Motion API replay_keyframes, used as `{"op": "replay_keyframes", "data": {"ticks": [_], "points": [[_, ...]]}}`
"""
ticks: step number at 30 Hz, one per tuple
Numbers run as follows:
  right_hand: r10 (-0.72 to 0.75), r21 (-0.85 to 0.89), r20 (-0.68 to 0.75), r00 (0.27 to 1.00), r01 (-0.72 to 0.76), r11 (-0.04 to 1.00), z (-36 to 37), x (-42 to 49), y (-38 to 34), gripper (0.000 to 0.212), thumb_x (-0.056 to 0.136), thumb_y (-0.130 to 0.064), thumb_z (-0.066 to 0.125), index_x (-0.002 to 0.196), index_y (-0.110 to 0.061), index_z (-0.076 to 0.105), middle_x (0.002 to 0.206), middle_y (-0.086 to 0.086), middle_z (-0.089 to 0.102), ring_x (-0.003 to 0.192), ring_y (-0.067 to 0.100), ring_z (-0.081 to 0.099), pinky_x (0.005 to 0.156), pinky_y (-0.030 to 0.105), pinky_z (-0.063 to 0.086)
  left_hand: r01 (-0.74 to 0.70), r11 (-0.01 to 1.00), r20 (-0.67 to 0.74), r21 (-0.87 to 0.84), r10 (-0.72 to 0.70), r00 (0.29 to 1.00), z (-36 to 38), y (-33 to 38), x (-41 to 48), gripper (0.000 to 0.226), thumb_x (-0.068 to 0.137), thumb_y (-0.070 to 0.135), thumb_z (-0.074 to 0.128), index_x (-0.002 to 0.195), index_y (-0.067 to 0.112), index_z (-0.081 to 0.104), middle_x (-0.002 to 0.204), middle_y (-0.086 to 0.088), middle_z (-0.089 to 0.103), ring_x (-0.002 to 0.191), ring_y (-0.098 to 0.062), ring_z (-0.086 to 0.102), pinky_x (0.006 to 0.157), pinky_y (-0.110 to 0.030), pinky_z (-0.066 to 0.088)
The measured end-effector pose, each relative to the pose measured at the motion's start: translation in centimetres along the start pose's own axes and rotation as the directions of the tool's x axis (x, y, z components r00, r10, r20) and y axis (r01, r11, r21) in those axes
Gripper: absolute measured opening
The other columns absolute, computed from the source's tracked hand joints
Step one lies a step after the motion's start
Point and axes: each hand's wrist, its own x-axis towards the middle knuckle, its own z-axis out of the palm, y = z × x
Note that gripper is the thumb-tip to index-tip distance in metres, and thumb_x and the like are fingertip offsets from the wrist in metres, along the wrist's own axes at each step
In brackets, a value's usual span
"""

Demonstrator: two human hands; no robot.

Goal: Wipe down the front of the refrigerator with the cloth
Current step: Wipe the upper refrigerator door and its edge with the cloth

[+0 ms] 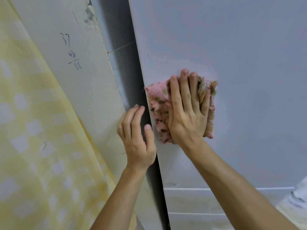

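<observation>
Head view shows the refrigerator (232, 55) front filling the right side, big and pale. The cloth (159, 100), pink and fluffy, lies flat on that front, close to its left edge. The right hand (187, 113) is spread on top of the cloth, fingers straight and pointing up, pushing it onto the door. It does not curl round the cloth. The left hand (137, 140) is just beside it, at the very left edge of the front. Its fingers bend round the edge into the dark gap (123, 55) and its thumb rests on the front, so it seems to hold the door steady.

The cloth is a bit taller than it is wide. Nearly all the front lies up and to the right of it, so I think the next wipe has to go that way, and the right hand is the one to do it. Nothing sits on the front to block the way. Below, a line (216, 189) crosses the front where a lower part begins. Left of the gap is a wall (86, 90) with numbers written on it, and a yellow curtain (33, 130) hangs further left.
</observation>
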Motion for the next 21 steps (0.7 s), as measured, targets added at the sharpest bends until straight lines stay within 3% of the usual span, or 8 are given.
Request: {"op": "replay_keyframes", "data": {"ticks": [2,4,6,9,15,18,21], "points": [[-0.018,0.135,-0.063,0.998,0.027,0.991,0.0,-0.4,0.6,0.049,0.107,-0.015,0.049,0.154,-0.013,0.036,0.168,-0.002,0.019,0.160,0.016,0.013,0.131,0.044,0.008,0.010,1.000,0.006,-0.023,-0.010,1.000,0.3,0.4,-0.1,0.043,0.099,0.012,0.048,0.138,-0.002,0.057,0.141,-0.018,0.058,0.134,-0.031,0.051,0.113,-0.051,0.039],[-0.074,0.185,-0.039,0.996,0.080,0.979,-0.4,-2.9,1.6,0.048,0.104,-0.015,0.058,0.150,-0.012,0.042,0.169,0.003,0.023,0.159,0.018,0.019,0.131,0.045,0.009,0.022,0.999,0.010,-0.037,-0.022,1.000,0.5,0.5,-0.4,0.043,0.099,0.013,0.048,0.138,-0.003,0.056,0.142,-0.018,0.057,0.135,-0.031,0.050,0.112,-0.053,0.040],[-0.149,0.113,0.074,0.986,0.140,0.984,-0.9,-7.0,2.5,0.060,0.107,-0.029,0.054,0.161,-0.013,0.033,0.173,0.005,0.015,0.160,0.018,0.016,0.131,0.045,0.006,0.027,0.998,0.010,-0.048,-0.027,1.000,0.5,0.6,-0.8,0.044,0.098,0.011,0.048,0.139,-0.004,0.055,0.143,-0.018,0.056,0.136,-0.031,0.050,0.113,-0.052,0.039],[-0.134,-0.005,0.179,0.975,0.137,0.991,-1.3,-11.7,3.4,0.078,0.104,-0.055,0.054,0.166,-0.018,0.023,0.175,0.002,0.013,0.161,0.019,0.014,0.132,0.044,0.003,0.041,0.998,0.018,-0.054,-0.040,0.999,0.6,0.9,-1.2,0.045,0.096,0.008,0.047,0.138,-0.005,0.056,0.143,-0.019,0.056,0.136,-0.032,0.050,0.113,-0.053,0.039],[-0.095,0.028,0.201,0.975,0.091,0.995,-1.3,-8.9,4.3,0.074,0.108,-0.041,0.042,0.168,-0.017,0.005,0.175,0.002,-0.005,0.162,0.020,-0.001,0.130,0.051,0.004,-0.045,0.998,0.016,-0.042,0.045,0.999,1.1,1.2,-0.9,0.047,0.098,0.011,0.047,0.143,-0.002,0.051,0.149,-0.020,0.051,0.142,-0.037,0.046,0.116,-0.057,0.037],[-0.006,0.011,0.119,0.993,0.005,1.000,-2.3,-1.4,6.3,0.060,0.111,-0.040,0.035,0.164,-0.016,0.021,0.173,0.012,0.014,0.161,0.027,0.003,0.126,0.058,0.006,-0.185,0.983,0.060,0.010,0.184,0.981,2.1,2.6,0.1,0.054,0.100,0.023,0.054,0.151,0.009,0.043,0.160,-0.016,0.039,0.157,-0.032,0.029,0.124,-0.054,0.028],[0.051,-0.023,0.008,0.999,-0.051,0.998,-3.0,3.9,7.7,0.054,0.109,-0.036,0.046,0.160,-0.019,0.039,0.165,0.013,0.035,0.153,0.039,0.020,0.123,0.067,0.006,-0.234,0.971,0.124,0.045,0.227,0.966,3.7,4.1,0.8,0.066,0.098,0.030,0.062,0.156,0.013,0.037,0.167,-0.014,0.027,0.162,-0.028,0.014,0.129,-0.052,0.018]]}}
